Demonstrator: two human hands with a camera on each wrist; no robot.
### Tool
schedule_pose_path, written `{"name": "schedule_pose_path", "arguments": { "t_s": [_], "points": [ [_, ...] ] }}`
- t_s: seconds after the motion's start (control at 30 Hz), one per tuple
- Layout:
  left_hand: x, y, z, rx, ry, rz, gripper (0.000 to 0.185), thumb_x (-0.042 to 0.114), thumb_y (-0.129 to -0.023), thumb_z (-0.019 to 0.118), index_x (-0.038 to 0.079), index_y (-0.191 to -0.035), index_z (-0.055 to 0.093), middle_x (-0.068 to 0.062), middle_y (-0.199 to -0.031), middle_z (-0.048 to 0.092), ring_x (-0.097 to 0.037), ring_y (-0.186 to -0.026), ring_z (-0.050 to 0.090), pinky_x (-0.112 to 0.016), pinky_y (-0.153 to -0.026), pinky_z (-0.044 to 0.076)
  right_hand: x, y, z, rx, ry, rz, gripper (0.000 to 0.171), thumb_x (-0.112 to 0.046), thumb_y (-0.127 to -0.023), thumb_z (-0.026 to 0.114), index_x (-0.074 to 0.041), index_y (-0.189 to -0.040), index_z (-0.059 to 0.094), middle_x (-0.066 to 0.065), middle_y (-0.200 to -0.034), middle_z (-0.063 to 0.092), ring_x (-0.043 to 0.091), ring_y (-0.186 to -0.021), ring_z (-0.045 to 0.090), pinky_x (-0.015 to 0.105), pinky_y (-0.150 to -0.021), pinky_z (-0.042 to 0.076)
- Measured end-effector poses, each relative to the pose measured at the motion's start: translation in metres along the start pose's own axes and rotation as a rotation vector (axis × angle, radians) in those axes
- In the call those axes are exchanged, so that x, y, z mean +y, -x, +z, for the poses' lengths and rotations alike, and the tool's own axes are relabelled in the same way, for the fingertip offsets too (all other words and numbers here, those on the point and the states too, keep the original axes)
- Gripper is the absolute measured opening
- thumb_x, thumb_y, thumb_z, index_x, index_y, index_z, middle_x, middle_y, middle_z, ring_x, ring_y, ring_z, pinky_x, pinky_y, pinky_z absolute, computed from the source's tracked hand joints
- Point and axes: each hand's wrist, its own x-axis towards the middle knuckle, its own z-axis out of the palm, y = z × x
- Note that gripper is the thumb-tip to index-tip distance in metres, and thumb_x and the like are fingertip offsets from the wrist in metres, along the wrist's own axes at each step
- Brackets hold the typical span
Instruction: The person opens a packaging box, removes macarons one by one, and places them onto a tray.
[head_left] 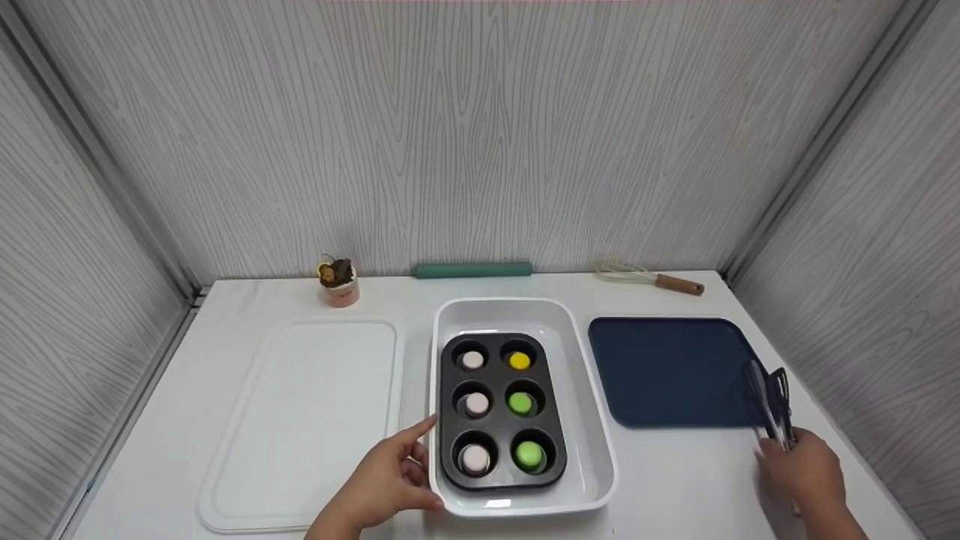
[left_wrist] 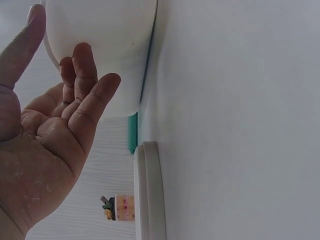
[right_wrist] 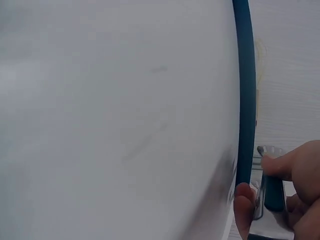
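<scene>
Tongs (head_left: 772,409) lie at the bench's right edge, overlapping the near right corner of a dark blue mat (head_left: 667,367), and the right hand (head_left: 802,469) has its fingers curled round their handle end, tips pointing toward the back wall; the right wrist view shows a fingertip (right_wrist: 280,165) pressed on the metal arm, a grasp that suits lifting them off the surface, though how far the arms are squeezed cannot be told. A white baking dish (head_left: 592,420) sits mid-bench, and inside it a black muffin tin (head_left: 501,409) carries six small rounds, three pale pink in the left column and one yellow and two green in the right. The left hand (head_left: 386,480) rests against the dish's near left corner with fingers relaxed and gripping nothing, apparently to steady the dish. A white tray (head_left: 300,420) lies beside the dish toward the left edge. Along the back edge sit a small potted ornament (head_left: 337,281), a green roll (head_left: 472,269) and a whisk (head_left: 649,277).
</scene>
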Motion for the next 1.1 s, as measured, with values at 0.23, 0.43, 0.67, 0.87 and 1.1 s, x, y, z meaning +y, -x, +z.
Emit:
{"name": "schedule_pose_path", "arguments": {
  "t_s": [0.23,0.43,0.67,0.87,1.1],
  "points": [
    [0.0,-0.002,0.002,0.01,-0.016,0.006,0.117,-0.013,-0.063,0.094,-0.006,-0.162,0.032,-0.008,-0.096,0.057,-0.022,-0.081,0.068,-0.027,-0.074,0.059,-0.016,0.005,-0.003,0.101,-0.026,-0.096,0.067,-0.026,-0.108,0.057,0.025,-0.147,0.037,0.046,-0.138,0.05,0.063,-0.126,0.05,0.068,-0.101,0.044],
    [-0.003,-0.003,0.004,0.011,-0.024,0.006,0.118,-0.012,-0.063,0.094,-0.006,-0.163,0.031,-0.007,-0.095,0.058,-0.022,-0.08,0.067,-0.027,-0.073,0.058,-0.033,0.012,-0.004,0.141,-0.065,-0.128,0.068,-0.028,-0.109,0.058,0.016,-0.155,0.035,0.043,-0.148,0.042,0.06,-0.136,0.044,0.067,-0.105,0.042],
    [-0.006,-0.003,0.003,0.002,0.003,-0.003,0.119,-0.012,-0.065,0.093,-0.004,-0.164,0.029,-0.008,-0.097,0.058,-0.02,-0.078,0.064,-0.026,-0.072,0.057,-0.051,0.019,-0.005,0.153,-0.078,-0.205,0.071,-0.039,-0.111,0.053,0.009,-0.16,0.033,0.042,-0.15,0.043,0.059,-0.138,0.043,0.069,-0.105,0.041],
    [-0.009,-0.002,0.003,-0.009,0.008,0.005,0.116,-0.01,-0.068,0.092,-0.003,-0.165,0.029,-0.008,-0.098,0.058,-0.019,-0.077,0.065,-0.026,-0.073,0.057,-0.062,0.022,-0.009,0.177,-0.118,-0.234,0.076,-0.045,-0.109,0.057,0.014,-0.154,0.041,0.038,-0.143,0.053,0.056,-0.131,0.052,0.062,-0.1,0.05],
    [-0.013,-0.002,0.002,-0.018,0.024,0.025,0.114,-0.008,-0.069,0.091,-0.003,-0.164,0.028,-0.009,-0.097,0.059,-0.019,-0.077,0.066,-0.026,-0.075,0.057,-0.075,0.034,-0.011,0.167,-0.125,-0.309,0.069,-0.044,-0.105,0.066,0.003,-0.154,0.051,0.03,-0.13,0.066,0.04,-0.106,0.067,0.028,-0.071,0.055]
  ]
}}
